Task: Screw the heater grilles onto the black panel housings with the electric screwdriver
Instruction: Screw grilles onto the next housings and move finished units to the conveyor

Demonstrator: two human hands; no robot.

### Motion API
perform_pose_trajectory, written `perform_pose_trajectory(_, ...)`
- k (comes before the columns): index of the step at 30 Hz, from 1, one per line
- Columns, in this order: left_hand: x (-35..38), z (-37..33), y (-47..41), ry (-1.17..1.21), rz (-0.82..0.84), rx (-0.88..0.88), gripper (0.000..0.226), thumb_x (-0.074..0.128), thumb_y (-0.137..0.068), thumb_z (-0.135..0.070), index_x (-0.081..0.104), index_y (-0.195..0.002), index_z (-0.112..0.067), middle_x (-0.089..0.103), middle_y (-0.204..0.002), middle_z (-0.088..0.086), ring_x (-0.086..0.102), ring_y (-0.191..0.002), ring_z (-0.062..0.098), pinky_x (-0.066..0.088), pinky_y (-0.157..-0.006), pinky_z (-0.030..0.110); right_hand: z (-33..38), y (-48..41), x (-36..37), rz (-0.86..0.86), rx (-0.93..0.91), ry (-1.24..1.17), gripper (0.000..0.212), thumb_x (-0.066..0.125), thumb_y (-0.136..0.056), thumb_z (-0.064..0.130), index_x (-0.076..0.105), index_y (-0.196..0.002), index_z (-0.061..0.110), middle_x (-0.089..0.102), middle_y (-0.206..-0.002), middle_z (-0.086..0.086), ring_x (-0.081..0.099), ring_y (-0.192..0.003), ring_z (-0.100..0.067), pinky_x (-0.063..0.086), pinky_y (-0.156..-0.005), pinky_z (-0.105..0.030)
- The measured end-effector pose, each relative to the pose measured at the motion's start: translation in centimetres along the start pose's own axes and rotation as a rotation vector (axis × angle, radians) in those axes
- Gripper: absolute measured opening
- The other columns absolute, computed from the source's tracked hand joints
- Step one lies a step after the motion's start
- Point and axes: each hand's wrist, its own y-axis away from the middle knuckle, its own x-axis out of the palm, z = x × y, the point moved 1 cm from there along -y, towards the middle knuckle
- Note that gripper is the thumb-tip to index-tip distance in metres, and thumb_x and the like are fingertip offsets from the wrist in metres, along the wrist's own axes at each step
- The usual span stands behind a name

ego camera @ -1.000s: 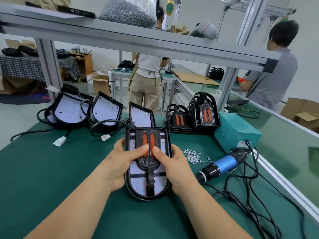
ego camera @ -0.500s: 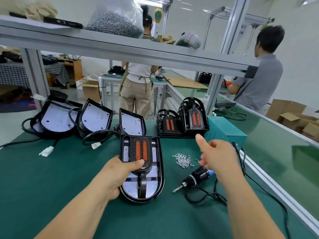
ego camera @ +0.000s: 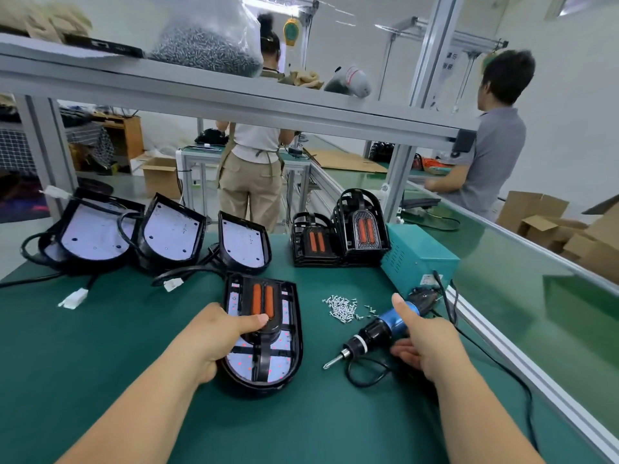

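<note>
The panel [ego camera: 294,349] lay flat on the green bench [ego camera: 100,346], right in front of the person, with its round end nearest to them. A grille [ego camera: 263,298] with two orange bars sat on top of it, over the far half. The left hand [ego camera: 214,339] held the panel by its left side. Its thumb pressed down on the near end of the grille. Its fingers were tucked at the panel's edge and could not be seen well.

The screwdriver [ego camera: 371,333] was just to the right of the panel, not touching it. Its tip pointed toward the person and a bit to the left. The right hand [ego camera: 428,343] held its blue body, with the thumb straight along the top and the fingers curled under. A black cord [ego camera: 438,283] ran from its back end up to a teal box [ego camera: 418,252] by the right edge of the bench.

A small heap of screws [ego camera: 341,308] lay between the panel and the screwdriver, a little farther back, near the right thumb.

At the far side of the bench, three more panels [ego camera: 170,232] leaned in a row on the left. A stack of grilles [ego camera: 338,236] stood to their right, beside the teal box. The shelf [ego camera: 301,108] above held a clear bag [ego camera: 204,45] full of screws. Two people stood beyond the bench with their backs turned.
</note>
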Motion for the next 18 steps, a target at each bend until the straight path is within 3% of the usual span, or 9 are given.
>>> perform_pose_trajectory(4, 0.2, -0.4, 0.2, -0.015, -0.037, -0.044, 0.070, 0.088, -0.072, -0.023, 0.053, -0.129, -0.001, 0.066, -0.122, 0.018, 0.061, -0.115, 0.039, 0.045, -0.105, 0.054, 0.3, -0.5, 0.4, 0.027, 0.037, -0.019, 0.051, 0.083, -0.078, 0.042, 0.062, -0.093, -0.002, 0.069, -0.085, -0.024, 0.068, -0.048, -0.027, 0.049, -0.040, -0.024)
perform_pose_trajectory(9, 1.0, -0.8, 0.5, -0.008, -0.146, 0.013, 0.080, 0.086, -0.075, -0.011, 0.031, -0.132, -0.012, 0.064, -0.108, 0.010, 0.064, -0.102, 0.031, 0.050, -0.098, 0.050, -0.1, -0.3, 0.3, 0.047, 0.095, -0.211, 0.032, 0.073, -0.085, 0.025, 0.057, -0.094, -0.001, 0.067, -0.084, -0.025, 0.067, -0.063, -0.033, 0.048, -0.038, -0.023)
perform_pose_trajectory(13, 0.8, -1.1, 0.6, -0.027, -0.137, 0.001, 0.088, 0.086, -0.076, -0.022, 0.028, -0.141, -0.015, 0.061, -0.117, 0.009, 0.061, -0.109, 0.030, 0.046, -0.103, 0.051, -0.4, 0.3, 0.1, 0.046, 0.053, -0.446, 0.026, 0.063, -0.088, 0.032, 0.057, -0.089, 0.007, 0.065, -0.071, -0.015, 0.063, -0.063, -0.027, 0.049, -0.046, -0.026)
perform_pose_trajectory(18, 0.6, -1.2, 0.6, -0.073, -0.132, -0.039, 0.080, 0.082, -0.081, -0.029, 0.030, -0.140, -0.016, 0.063, -0.115, 0.007, 0.062, -0.107, 0.028, 0.047, -0.102, 0.049, 1.9, 1.1, 0.2, 0.088, 0.129, -1.027, 0.035, 0.067, -0.085, 0.047, 0.053, -0.093, 0.016, 0.057, -0.084, -0.008, 0.062, -0.069, -0.024, 0.057, -0.065, -0.037)
